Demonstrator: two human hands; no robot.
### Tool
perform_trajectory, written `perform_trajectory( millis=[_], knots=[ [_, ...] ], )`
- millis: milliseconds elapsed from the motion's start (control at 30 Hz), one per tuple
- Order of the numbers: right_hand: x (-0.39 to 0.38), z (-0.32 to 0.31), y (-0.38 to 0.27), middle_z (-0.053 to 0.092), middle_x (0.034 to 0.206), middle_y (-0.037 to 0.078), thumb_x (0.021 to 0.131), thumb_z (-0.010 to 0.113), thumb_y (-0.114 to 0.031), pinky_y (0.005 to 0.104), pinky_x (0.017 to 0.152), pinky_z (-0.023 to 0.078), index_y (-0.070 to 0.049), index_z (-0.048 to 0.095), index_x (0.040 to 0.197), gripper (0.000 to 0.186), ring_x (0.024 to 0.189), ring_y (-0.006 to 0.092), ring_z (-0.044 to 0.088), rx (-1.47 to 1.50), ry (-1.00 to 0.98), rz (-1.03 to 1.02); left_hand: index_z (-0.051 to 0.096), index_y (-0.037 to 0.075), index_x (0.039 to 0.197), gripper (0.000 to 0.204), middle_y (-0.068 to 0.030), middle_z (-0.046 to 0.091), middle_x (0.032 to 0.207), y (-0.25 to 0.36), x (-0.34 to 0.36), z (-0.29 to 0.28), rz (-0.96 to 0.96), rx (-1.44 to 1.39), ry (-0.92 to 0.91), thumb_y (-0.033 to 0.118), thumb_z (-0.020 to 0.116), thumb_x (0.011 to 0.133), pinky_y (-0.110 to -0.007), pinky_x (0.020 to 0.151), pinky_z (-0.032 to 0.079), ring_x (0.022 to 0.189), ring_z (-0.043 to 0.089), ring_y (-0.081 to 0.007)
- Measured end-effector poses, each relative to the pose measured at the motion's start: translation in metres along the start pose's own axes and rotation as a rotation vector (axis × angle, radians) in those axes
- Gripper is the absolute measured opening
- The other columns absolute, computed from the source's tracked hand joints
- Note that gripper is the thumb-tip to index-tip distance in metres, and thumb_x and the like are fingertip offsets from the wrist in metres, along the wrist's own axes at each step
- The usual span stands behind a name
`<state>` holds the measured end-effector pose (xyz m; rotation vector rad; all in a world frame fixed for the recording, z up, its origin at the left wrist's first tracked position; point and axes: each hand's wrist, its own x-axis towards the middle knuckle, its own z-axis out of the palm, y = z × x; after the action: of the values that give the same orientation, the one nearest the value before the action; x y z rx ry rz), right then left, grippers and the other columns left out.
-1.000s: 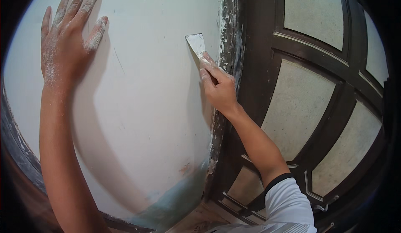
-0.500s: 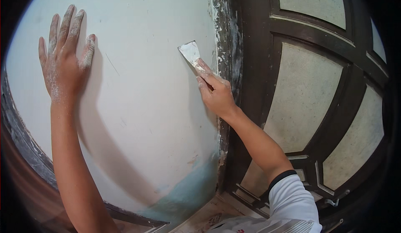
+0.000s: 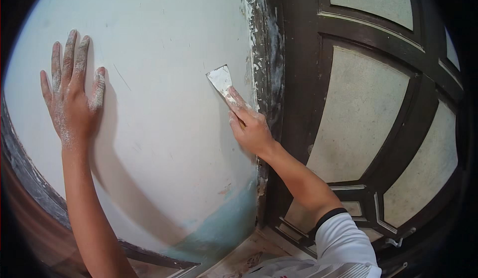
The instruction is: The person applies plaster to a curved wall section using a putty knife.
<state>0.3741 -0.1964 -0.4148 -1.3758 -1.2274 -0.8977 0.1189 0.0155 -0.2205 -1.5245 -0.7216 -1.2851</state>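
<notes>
A putty knife (image 3: 219, 78) with a white-smeared metal blade is gripped in my right hand (image 3: 250, 126), one finger stretched along the blade. Its edge points up and left, at or very close to the white wall (image 3: 164, 69); I cannot tell if it touches. My left hand (image 3: 74, 96), dusted with white powder, lies against the wall at the left with its fingers spread. Thin scratches mark the surface between the two hands.
Dark wooden framing (image 3: 266, 44) with chipped white paint borders the wall on the right. Beyond it stands a dark door (image 3: 323, 104) with pale panels and a handle (image 3: 396, 242) low down. A blue-green patch (image 3: 219, 233) shows at the wall's bottom. Worn dark trim (image 3: 35, 178) runs along the left.
Both hands sit lower in the picture, the putty knife also slightly farther left. The wall and frame have shifted a little left. My grip on the knife is the same.
</notes>
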Motion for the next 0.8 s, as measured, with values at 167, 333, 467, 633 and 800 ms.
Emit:
perform_trajectory(
  millis=[167,333,467,633,800],
  knots=[
    [0.055,-0.002,0.006,0.053,0.148,0.022,0.091,0.061,-0.001,0.0449,0.079,0.058,0.005,0.065,0.121,0.031,0.092,0.0428,0.069,-0.009,0.076,-0.090,0.043,0.035,0.157,0.054,0.0110,0.034,0.166,-0.001,-0.002,0.011,0.040,-0.103,0.080,0.047,0.050,0.104,-0.054,0.129,0.011,0.156,0.024,-0.0158],
    [0.064,0.011,0.004,0.055,0.146,0.023,0.091,0.061,-0.002,0.0445,0.078,0.057,0.005,0.065,0.120,0.030,0.091,0.0427,0.069,0.052,0.099,-0.055,0.042,0.037,0.156,0.055,0.0118,0.034,0.166,-0.008,-0.002,0.015,0.064,-0.134,0.144,0.047,0.052,0.103,-0.054,0.129,0.011,0.156,0.024,-0.0157],
    [0.049,0.001,0.009,0.056,0.147,0.018,0.095,0.061,-0.004,0.0367,0.078,0.056,0.003,0.064,0.128,0.035,0.090,0.0350,0.071,0.025,0.076,-0.052,0.041,0.040,0.156,0.057,0.0130,0.034,0.166,0.001,-0.001,0.011,0.028,-0.123,0.121,0.050,0.053,0.102,-0.053,0.129,0.011,0.156,0.024,-0.0146],
    [0.110,-0.021,-0.001,0.060,0.142,0.019,0.095,0.061,-0.006,0.0382,0.074,0.055,0.002,0.067,0.124,0.031,0.083,0.0344,0.070,-0.022,0.039,-0.074,0.042,0.037,0.156,0.055,0.0120,0.034,0.166,0.001,-0.003,0.019,0.048,-0.199,0.214,0.047,0.051,0.103,-0.054,0.128,0.012,0.156,0.025,-0.0160],
    [0.120,-0.028,0.000,0.059,0.143,0.020,0.096,0.061,-0.009,0.0375,0.079,0.056,0.001,0.066,0.127,0.034,0.085,0.0339,0.072,0.023,0.053,-0.124,0.043,0.035,0.156,0.054,0.0113,0.034,0.166,-0.002,-0.004,0.016,0.036,-0.224,0.198,0.045,0.051,0.104,-0.055,0.128,0.013,0.156,0.025,-0.0170]
  ],
)
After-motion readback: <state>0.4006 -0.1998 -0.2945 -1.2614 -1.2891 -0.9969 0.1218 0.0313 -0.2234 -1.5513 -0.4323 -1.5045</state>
